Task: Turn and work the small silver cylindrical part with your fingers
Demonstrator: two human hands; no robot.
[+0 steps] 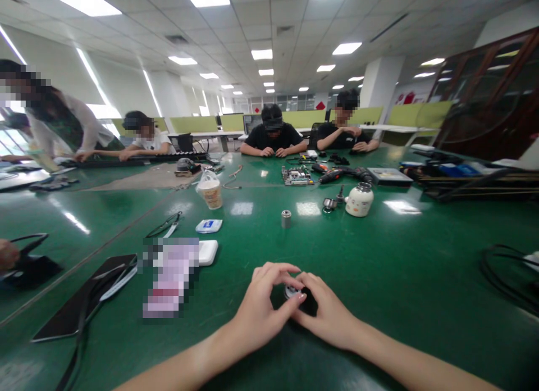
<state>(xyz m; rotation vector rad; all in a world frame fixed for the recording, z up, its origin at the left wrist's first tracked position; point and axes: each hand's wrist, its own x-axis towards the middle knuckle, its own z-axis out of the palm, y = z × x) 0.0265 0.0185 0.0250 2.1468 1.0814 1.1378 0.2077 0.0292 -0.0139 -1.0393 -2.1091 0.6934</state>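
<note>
My left hand [263, 304] and my right hand [326, 312] meet just above the green table, fingers curled toward each other. Between them is a small round part [289, 291] with a silvery top, mostly covered by my fingers. Something black [310, 304] shows inside the curve of my right hand; whether it belongs to the same part I cannot tell. Both hands are closed around the part, the left thumb and fingertips at its near and far sides. Farther ahead a short silver metal cylinder [286, 218] stands upright on the table.
Left lie a phone [170, 278], a white case [208, 252], a small packet [209, 226] and a black tablet [90, 295] with a strap. Beyond stand a cup [209, 190], a white round bottle [359, 200], a circuit board [297, 176] and a power drill [343, 174]. Several people sit or lean around.
</note>
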